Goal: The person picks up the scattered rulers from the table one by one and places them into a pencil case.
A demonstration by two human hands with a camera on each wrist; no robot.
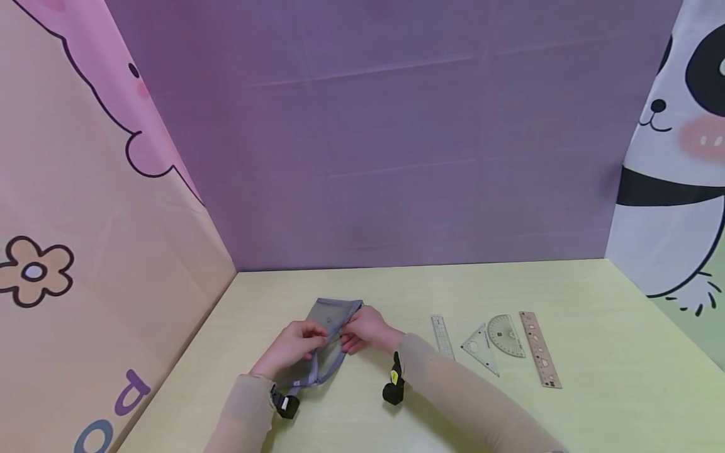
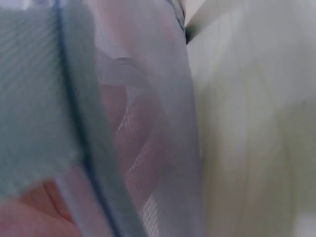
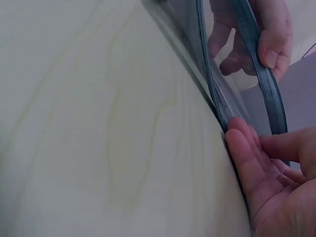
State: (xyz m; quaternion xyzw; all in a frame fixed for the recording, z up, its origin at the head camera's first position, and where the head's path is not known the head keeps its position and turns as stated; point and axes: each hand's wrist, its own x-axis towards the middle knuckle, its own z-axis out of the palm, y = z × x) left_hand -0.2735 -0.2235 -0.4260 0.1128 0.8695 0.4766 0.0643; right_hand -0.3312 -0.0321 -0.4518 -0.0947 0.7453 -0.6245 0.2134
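A grey mesh zipper pouch (image 1: 333, 311) is held tilted over the table, its zipped mouth parted. My left hand (image 1: 297, 345) grips one side of the mouth; in the right wrist view its thumb (image 3: 270, 57) lies over the dark zipper edge (image 3: 269, 94), with the other fingers behind the mesh. At the far end of the mouth, my right hand (image 1: 365, 328) pinches the edge between thumb and fingers, as the right wrist view shows (image 3: 276, 173). Close up in the left wrist view, the pouch's mesh (image 2: 143, 128) and zipper tape (image 2: 81, 98) cover much of the fingers.
Right of my right hand lie a small clear ruler (image 1: 442, 336), a clear set square (image 1: 480, 350), a clear protractor (image 1: 506, 335) and a pinkish ruler (image 1: 540, 349). A purple backdrop (image 1: 396, 157) rises behind the pale wooden table (image 1: 612, 390), with printed cloths at both sides.
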